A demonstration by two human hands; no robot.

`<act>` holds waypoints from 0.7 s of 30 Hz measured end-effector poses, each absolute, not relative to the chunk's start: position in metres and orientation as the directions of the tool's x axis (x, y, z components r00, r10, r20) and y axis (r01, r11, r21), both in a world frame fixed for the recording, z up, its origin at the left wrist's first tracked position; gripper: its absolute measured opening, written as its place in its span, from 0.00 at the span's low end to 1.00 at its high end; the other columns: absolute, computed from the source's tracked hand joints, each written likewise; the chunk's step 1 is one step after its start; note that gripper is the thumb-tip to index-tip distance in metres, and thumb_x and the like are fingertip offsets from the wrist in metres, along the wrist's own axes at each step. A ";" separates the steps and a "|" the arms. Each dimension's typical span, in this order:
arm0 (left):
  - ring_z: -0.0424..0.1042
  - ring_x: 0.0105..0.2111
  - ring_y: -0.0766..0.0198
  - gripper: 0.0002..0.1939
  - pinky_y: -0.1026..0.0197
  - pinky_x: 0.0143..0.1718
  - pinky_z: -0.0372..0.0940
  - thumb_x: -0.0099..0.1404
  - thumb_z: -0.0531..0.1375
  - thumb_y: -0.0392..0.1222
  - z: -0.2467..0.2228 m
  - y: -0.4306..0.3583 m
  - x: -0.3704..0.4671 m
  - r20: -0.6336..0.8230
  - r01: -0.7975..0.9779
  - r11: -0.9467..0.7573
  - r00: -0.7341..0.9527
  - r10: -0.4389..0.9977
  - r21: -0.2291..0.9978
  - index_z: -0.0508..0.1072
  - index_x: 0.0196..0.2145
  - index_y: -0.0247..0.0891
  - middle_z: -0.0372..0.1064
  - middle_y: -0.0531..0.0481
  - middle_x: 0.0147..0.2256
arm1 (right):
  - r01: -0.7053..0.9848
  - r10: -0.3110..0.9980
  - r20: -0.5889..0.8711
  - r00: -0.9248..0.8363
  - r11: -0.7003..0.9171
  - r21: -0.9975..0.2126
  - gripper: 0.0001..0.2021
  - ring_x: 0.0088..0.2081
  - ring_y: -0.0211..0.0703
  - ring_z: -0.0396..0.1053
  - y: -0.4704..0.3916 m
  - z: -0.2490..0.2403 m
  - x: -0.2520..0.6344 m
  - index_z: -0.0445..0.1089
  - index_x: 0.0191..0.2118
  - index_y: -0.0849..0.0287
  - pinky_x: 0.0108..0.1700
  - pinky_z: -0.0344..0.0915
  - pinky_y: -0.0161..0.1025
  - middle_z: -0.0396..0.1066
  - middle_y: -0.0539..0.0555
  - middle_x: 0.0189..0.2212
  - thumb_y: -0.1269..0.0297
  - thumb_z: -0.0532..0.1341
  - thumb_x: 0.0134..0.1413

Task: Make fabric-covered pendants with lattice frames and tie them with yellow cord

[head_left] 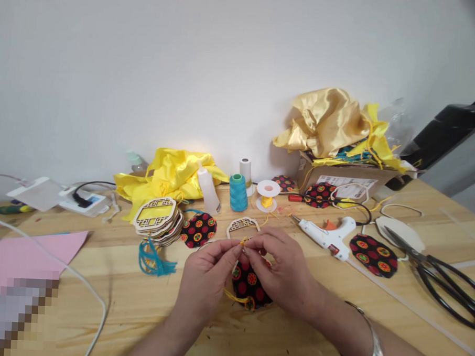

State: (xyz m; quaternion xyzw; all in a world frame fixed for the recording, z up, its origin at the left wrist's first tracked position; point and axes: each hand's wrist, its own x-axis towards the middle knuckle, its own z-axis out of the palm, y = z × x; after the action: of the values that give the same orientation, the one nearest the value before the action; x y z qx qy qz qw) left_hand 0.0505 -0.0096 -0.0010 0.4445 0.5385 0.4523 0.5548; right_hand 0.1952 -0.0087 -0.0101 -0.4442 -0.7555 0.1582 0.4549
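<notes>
My left hand (212, 271) and my right hand (283, 266) meet above the middle of the table, both pinching a thin yellow cord (244, 242) between thumb and fingertips. Below them is a black fabric piece (250, 286) with red and yellow flower dots, partly covered by my hands. More yellow cord hangs at its lower left edge. Just beyond my fingertips lies a pale wooden lattice frame (241, 224), its near part hidden. A spool of yellow cord (267, 195) stands behind, with a strand running down toward my hands.
Left are stacked lattice frames (157, 216), a blue tassel (155, 257) and yellow satin (174, 175). A blue thread cone (238, 193) and squeeze bottle (208, 190) stand behind. Right lie a glue gun (325, 231), large scissors (434, 268) and a cardboard box (343, 177) heaped with fabric.
</notes>
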 end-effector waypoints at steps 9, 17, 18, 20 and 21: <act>0.53 0.14 0.75 0.07 0.71 0.15 0.49 0.57 0.61 0.43 -0.005 -0.010 0.047 -0.117 0.111 0.111 0.050 0.992 0.988 0.76 0.28 0.38 0.65 0.59 0.16 | 0.543 0.806 0.564 -0.182 0.560 -0.626 0.03 0.31 0.38 0.65 -0.009 -0.011 0.195 0.69 0.29 0.59 0.33 0.59 0.36 0.69 0.50 0.27 0.71 0.59 0.52; 0.67 0.22 0.70 0.06 0.71 0.26 0.61 0.58 0.58 0.38 -0.002 -0.012 0.045 0.180 0.398 -0.175 0.024 0.983 0.901 0.77 0.29 0.41 0.73 0.57 0.23 | 0.540 0.797 0.574 -0.189 0.572 -0.617 0.04 0.32 0.38 0.65 -0.011 -0.011 0.195 0.69 0.30 0.59 0.35 0.59 0.36 0.69 0.50 0.27 0.73 0.59 0.51; 0.68 0.23 0.70 0.07 0.71 0.26 0.62 0.58 0.58 0.38 -0.002 -0.012 0.045 0.202 0.406 -0.199 0.037 0.979 0.892 0.77 0.29 0.41 0.74 0.57 0.23 | 0.544 0.796 0.574 -0.190 0.572 -0.614 0.04 0.32 0.38 0.65 -0.011 -0.012 0.195 0.69 0.30 0.59 0.35 0.59 0.36 0.69 0.51 0.27 0.73 0.59 0.51; 0.69 0.24 0.70 0.07 0.72 0.27 0.63 0.59 0.58 0.38 -0.003 -0.012 0.044 0.234 0.422 -0.236 0.057 0.970 0.875 0.77 0.30 0.41 0.74 0.57 0.24 | 0.554 0.797 0.573 -0.193 0.570 -0.606 0.03 0.32 0.39 0.65 -0.010 -0.013 0.195 0.69 0.30 0.60 0.35 0.60 0.36 0.69 0.51 0.27 0.73 0.59 0.51; 0.70 0.24 0.69 0.07 0.72 0.28 0.63 0.59 0.58 0.38 -0.004 -0.011 0.044 0.245 0.432 -0.246 0.060 0.968 0.868 0.77 0.30 0.41 0.75 0.57 0.24 | 0.558 0.796 0.573 -0.196 0.571 -0.602 0.03 0.32 0.39 0.65 -0.010 -0.013 0.196 0.69 0.30 0.60 0.35 0.60 0.36 0.69 0.52 0.27 0.73 0.59 0.51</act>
State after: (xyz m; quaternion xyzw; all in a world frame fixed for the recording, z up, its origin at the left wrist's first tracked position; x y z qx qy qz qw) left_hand 0.0441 -0.0114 -0.0042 0.6594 0.5305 0.4340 0.3088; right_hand 0.1956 -0.0100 -0.0131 -0.4444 -0.7620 0.1313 0.4525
